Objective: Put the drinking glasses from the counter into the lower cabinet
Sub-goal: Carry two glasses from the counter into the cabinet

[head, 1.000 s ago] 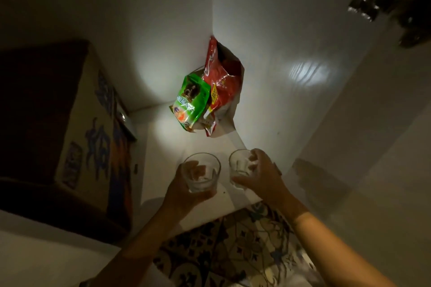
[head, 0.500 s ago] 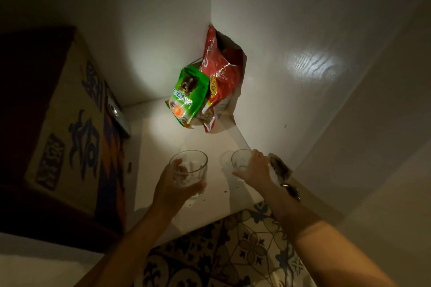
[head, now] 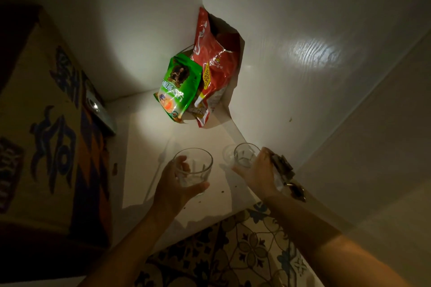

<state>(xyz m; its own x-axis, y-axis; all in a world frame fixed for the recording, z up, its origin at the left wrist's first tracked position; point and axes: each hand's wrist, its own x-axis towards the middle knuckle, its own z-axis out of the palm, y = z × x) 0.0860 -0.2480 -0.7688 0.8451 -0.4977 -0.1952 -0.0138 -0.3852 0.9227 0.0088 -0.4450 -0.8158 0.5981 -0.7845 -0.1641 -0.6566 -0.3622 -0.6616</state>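
Both hands are inside the lower cabinet, each wrapped around a drinking glass. Left hand (head: 173, 187) grips the left glass (head: 193, 170); right hand (head: 257, 173) grips the right glass (head: 245, 157). Landmark: the green snack bag (head: 178, 91) leaning in the back corner with a red bag (head: 214, 65) behind it. Both glasses sit in front of that bag, toward the cabinet opening, right one nearer the side wall and the door hinge (head: 283, 165). Versus a second ago, both glasses have gone deeper and lower over the cabinet floor (head: 144, 137), and the right one now looks down or nearly down. Light is poor, so I can't confirm contact for either base; the left glass reads as tilted and held slightly above the floor. A cardboard box (head: 46, 123) fills the space left of the bag, so free floor is the strip between box and wall. Judgement: placement step is almost done; what's left is set down, release, pull back. Risk is clinking the two glasses together, they're close.
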